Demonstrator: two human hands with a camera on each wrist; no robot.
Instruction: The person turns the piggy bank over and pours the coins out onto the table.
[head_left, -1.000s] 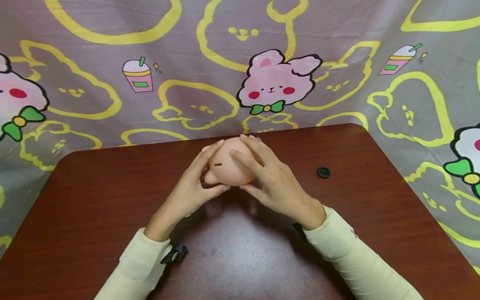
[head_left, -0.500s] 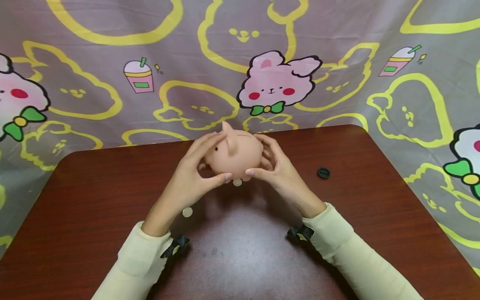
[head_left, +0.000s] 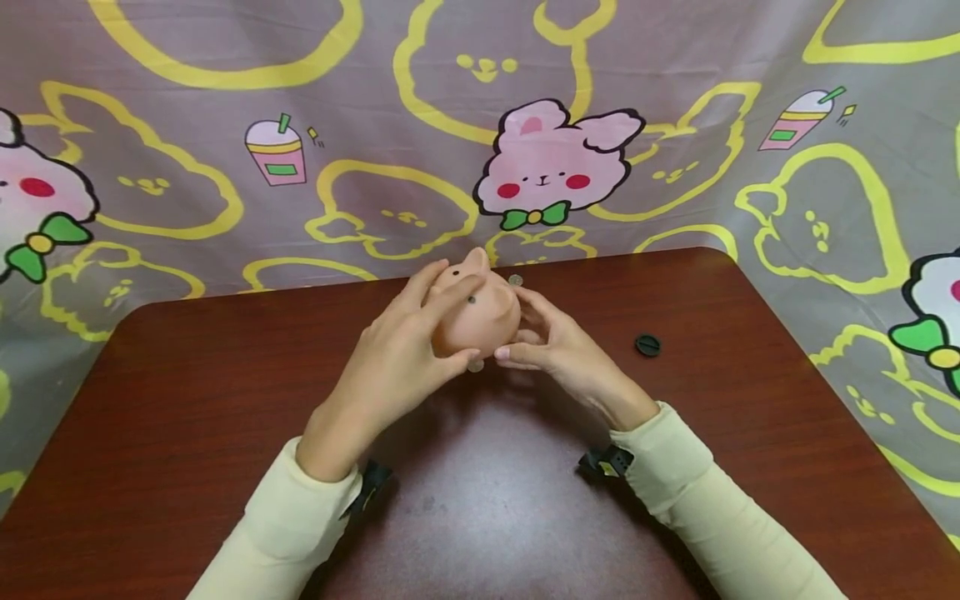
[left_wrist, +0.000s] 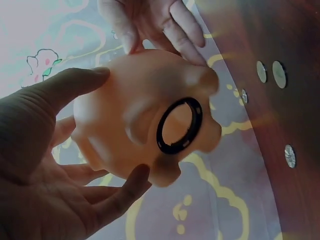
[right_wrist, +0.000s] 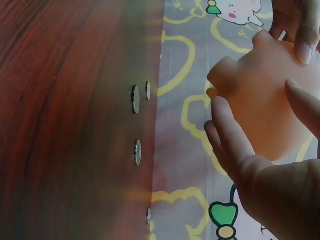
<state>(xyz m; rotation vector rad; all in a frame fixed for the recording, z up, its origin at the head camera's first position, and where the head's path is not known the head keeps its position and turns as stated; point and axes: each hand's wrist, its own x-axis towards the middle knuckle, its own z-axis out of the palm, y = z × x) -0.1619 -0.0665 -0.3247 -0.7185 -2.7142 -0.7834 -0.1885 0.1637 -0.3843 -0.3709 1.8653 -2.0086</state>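
A peach-coloured piggy bank (head_left: pixel 480 327) is held above the table between both hands. My left hand (head_left: pixel 390 354) grips its face end, with fingers over the snout side and the thumb low on the near side. From the other end my right hand (head_left: pixel 566 354) holds it, thumb in front and fingers behind and beneath. On its underside, between the stubby feet, the left wrist view shows a black ring (left_wrist: pixel 161 134) around a round opening. Several coins lie below on the table, among them a silver coin (left_wrist: pixel 279 74) and another coin (right_wrist: pixel 137 152).
A round black plug (head_left: pixel 647 345) lies on the dark red-brown table (head_left: pixel 735 433), right of my right hand. One coin (head_left: pixel 516 281) rests near the table's back edge. A patterned cloth (head_left: pixel 420 108) hangs behind and along the sides.
The piggy bank has been turned in the hands: first its slotted back showed, then its side, now its face and ears. My left hand has shifted rightward with it.
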